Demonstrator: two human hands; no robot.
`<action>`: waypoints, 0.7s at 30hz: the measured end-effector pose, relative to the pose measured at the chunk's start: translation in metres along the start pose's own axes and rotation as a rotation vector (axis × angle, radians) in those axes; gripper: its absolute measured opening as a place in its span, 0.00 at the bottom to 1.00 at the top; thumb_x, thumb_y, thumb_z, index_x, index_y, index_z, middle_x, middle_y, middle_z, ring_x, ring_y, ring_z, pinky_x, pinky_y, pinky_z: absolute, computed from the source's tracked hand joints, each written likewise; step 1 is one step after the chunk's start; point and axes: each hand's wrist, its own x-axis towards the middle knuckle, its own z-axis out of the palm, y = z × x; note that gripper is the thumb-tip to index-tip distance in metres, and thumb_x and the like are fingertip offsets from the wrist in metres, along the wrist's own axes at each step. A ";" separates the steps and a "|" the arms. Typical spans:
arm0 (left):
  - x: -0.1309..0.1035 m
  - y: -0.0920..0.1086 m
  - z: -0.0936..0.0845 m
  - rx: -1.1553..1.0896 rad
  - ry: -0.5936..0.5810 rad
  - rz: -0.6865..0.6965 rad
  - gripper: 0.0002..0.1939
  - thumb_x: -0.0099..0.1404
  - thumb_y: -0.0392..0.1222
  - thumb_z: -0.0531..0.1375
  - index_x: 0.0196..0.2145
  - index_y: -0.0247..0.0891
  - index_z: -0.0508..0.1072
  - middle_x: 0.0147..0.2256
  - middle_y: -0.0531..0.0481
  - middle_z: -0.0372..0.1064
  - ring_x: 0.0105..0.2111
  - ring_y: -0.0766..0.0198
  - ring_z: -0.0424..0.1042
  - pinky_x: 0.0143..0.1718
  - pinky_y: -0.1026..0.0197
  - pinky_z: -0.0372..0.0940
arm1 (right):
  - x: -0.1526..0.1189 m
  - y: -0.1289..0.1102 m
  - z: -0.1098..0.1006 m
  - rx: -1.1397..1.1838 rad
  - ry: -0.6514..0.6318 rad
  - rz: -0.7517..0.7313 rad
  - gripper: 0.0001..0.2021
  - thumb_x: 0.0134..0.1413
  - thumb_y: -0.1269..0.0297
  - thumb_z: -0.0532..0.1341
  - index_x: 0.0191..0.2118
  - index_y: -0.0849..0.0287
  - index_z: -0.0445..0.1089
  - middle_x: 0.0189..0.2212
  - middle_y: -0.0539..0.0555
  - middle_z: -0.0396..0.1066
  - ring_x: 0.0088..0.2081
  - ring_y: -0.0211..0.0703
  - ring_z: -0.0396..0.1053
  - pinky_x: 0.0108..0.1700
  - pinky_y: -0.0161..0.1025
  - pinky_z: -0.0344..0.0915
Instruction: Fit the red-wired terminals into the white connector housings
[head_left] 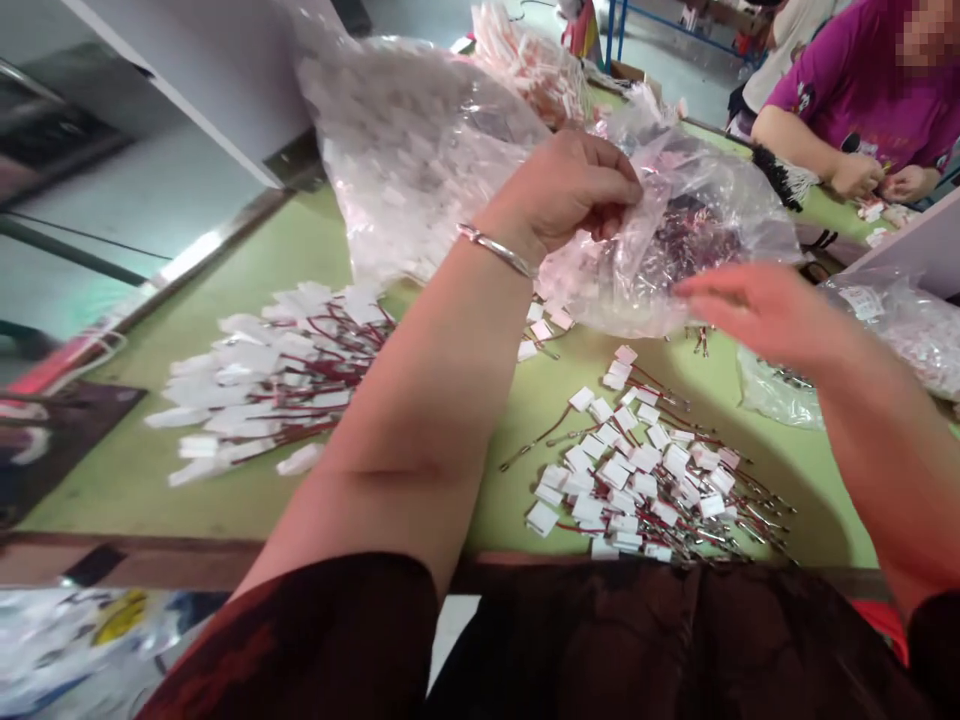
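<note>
Fingers of my left hand [574, 190] are closed on the edge of a clear plastic bag [637, 290], which holds a dark red tangle of wires. My right hand [765, 310] is at the bag's right front side, blurred, its fingers stretched out; whether they touch the plastic I cannot tell. Below lies a heap of short red wires with white connectors [622, 470] and metal ends. To the left of my left forearm is a second pile of wires with longer white sleeves [277, 370].
A large clear bag full of white pieces [427, 140] stands behind my left arm. Another bag [922, 330] lies at the right. Pale bundles [525, 60] sit at the back. Across the green table [97, 460] a person in purple [862, 100] handles small parts.
</note>
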 end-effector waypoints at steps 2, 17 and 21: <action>-0.001 0.001 0.004 0.041 -0.026 -0.024 0.06 0.59 0.26 0.55 0.26 0.31 0.68 0.17 0.58 0.59 0.19 0.75 0.63 0.25 0.68 0.55 | -0.056 -0.002 0.026 -0.109 -0.118 0.047 0.41 0.51 0.46 0.63 0.67 0.51 0.48 0.67 0.59 0.46 0.64 0.64 0.49 0.60 0.63 0.51; -0.002 -0.005 0.014 -0.010 -0.085 0.007 0.06 0.57 0.26 0.58 0.25 0.32 0.68 0.16 0.56 0.61 0.16 0.74 0.62 0.21 0.67 0.55 | -0.087 -0.011 0.108 -0.349 -0.334 0.044 0.50 0.39 0.54 0.67 0.68 0.53 0.44 0.68 0.67 0.34 0.65 0.76 0.32 0.59 0.67 0.45; -0.005 0.001 0.015 -0.017 -0.113 -0.023 0.07 0.57 0.26 0.57 0.25 0.32 0.68 0.15 0.56 0.61 0.15 0.74 0.62 0.19 0.68 0.55 | -0.084 -0.003 0.110 -0.344 -0.248 -0.100 0.42 0.42 0.65 0.63 0.66 0.56 0.50 0.64 0.65 0.48 0.62 0.68 0.47 0.57 0.59 0.55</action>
